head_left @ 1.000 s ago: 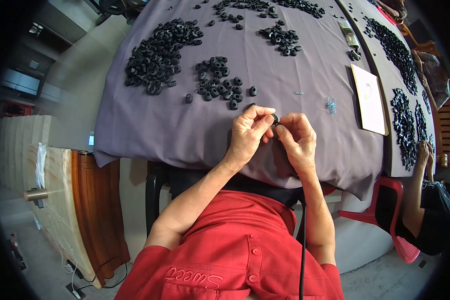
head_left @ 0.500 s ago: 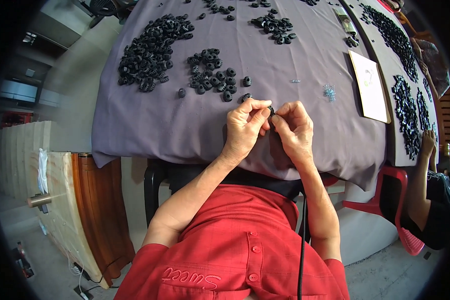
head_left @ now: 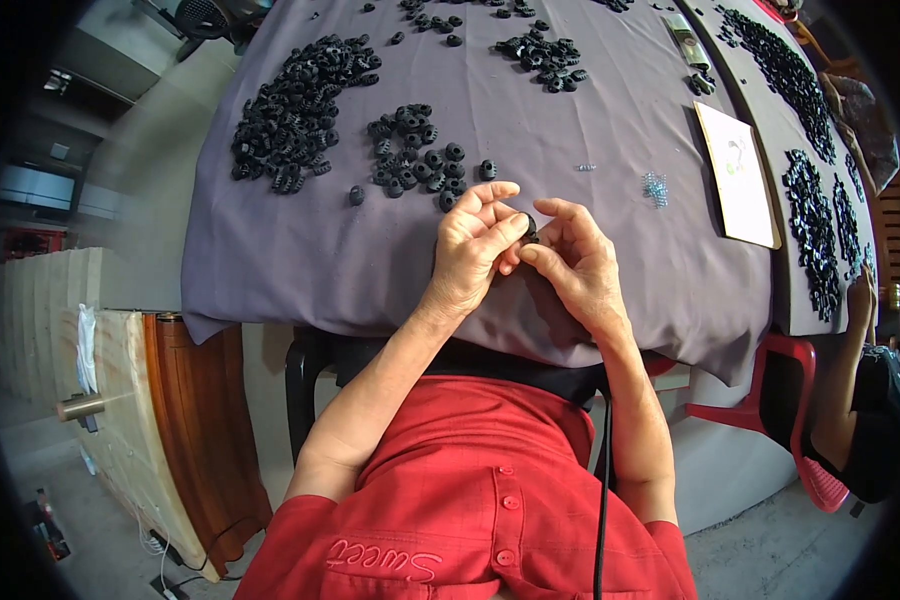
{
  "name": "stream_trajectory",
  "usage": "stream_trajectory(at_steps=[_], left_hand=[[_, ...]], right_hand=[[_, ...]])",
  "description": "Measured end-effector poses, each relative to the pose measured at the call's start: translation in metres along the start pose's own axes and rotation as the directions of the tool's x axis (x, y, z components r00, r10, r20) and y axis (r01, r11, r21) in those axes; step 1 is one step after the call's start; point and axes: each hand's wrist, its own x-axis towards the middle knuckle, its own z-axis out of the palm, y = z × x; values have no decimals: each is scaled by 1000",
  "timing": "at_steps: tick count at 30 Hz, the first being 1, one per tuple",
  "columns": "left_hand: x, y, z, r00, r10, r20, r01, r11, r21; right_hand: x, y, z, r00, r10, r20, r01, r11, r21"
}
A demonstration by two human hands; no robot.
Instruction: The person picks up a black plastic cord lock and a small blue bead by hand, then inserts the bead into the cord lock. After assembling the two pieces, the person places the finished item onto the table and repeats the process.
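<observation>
Between its thumb and fingers my left hand point(head_left: 473, 250) pinches a small black plastic piece point(head_left: 530, 231). Just to the right is my right hand point(head_left: 577, 258), its thumb and forefinger apart on either side of the piece's right end. Whether its other fingers touch the piece is hidden. Beyond the left hand lies a loose cluster of black ribbed plastic pieces point(head_left: 410, 150), rounded and with holes. One single piece point(head_left: 487, 170) sits apart, nearest the fingertips. Farther right on the cloth are a lone small metal spring point(head_left: 585, 168) and a little heap of springs point(head_left: 654, 189).
A purple-grey cloth point(head_left: 300, 260) covers the table. A big pile of black pieces point(head_left: 290, 115) lies far left, a smaller one point(head_left: 545, 58) at the back. Right are a pale board point(head_left: 738, 175) and a second table with dark parts point(head_left: 812, 235), where another person's arm point(head_left: 850, 340) reaches in.
Both hands have drawn slightly left and nearer to me. My right thumb and forefinger have parted from their pinch, while the left still holds the black piece.
</observation>
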Motion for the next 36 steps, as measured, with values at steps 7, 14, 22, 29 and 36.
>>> stream_trajectory(at_steps=[7, 14, 22, 29, 36], left_hand=[[-2, 6, 2, 992, -77, 96, 71, 995, 66], [-4, 9, 3, 959, -223, 172, 224, 975, 18], [0, 6, -3, 962, -211, 173, 228, 970, -86], [-1, 6, -1, 961, -205, 187, 235, 959, -160], [-10, 15, -17, 964, -202, 172, 233, 954, -187]], right_hand=[[5, -1, -7, 985, -142, 94, 161, 960, -228], [0, 8, 0, 998, -50, 45, 42, 984, 175], [3, 0, 0, 990, -135, 35, 137, 988, -68], [1, 7, 5, 984, -180, -4, 180, 982, -58], [23, -19, -29, 982, -177, -60, 114, 822, -557]])
